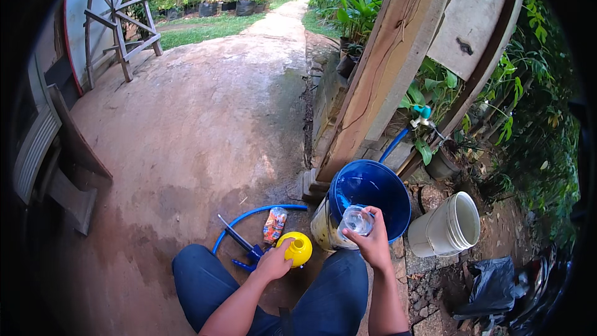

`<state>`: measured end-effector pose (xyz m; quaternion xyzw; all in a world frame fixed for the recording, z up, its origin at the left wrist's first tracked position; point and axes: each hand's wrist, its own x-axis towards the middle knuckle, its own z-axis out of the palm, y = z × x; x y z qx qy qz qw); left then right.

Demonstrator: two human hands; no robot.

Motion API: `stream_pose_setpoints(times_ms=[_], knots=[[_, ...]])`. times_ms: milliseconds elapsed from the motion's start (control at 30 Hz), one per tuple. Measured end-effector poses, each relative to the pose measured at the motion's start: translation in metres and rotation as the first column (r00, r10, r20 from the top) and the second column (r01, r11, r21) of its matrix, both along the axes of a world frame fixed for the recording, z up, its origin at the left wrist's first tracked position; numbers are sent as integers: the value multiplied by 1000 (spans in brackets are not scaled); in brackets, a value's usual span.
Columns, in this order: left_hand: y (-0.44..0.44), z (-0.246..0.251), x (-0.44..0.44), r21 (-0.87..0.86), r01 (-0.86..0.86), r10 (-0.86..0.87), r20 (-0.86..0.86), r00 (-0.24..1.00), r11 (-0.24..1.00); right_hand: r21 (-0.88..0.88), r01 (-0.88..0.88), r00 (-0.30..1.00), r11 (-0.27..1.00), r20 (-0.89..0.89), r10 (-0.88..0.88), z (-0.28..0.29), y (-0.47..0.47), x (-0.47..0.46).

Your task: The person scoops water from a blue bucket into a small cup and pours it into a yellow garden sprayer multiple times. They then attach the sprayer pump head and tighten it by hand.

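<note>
My left hand (276,261) grips the rim of a yellow round plastic bottle (298,248) with an open neck, standing between my knees. A clear plastic cup (357,220) is in my right hand (376,243), held over the near edge of a large bucket (368,186) with a blue inside. Just left of the yellow bottle lies a dark blue sprayer head (254,253) with a tube. Behind it rests an orange printed packet (274,225). A piece of blue hose (254,212) curves around these on the ground.
Right of the blue bucket a whitish bucket (438,228) leans over. A tap with a teal handle (422,113) and blue hose is behind. A wooden post (373,74) rises beside the bucket. Black plastic bags (489,284) lie at the lower right, a bench (70,191) at the left.
</note>
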<state>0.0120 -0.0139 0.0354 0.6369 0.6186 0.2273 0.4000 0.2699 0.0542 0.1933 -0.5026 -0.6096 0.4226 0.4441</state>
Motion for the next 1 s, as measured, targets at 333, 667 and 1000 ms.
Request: stream_pose_setpoints(times_ms=[333, 667, 1000], knots=[[0, -1, -1, -33, 11, -10, 34, 999, 999, -43, 117, 992, 992, 52, -115, -107, -46, -51], [1, -6, 2, 5, 10, -10, -4, 1000, 1000, -10, -47, 947, 999, 318, 48, -137, -44, -47], [1, 2, 5, 13, 2, -1, -26, 1000, 1000, -78, -45, 905, 996, 419, 74, -145, -46, -43]])
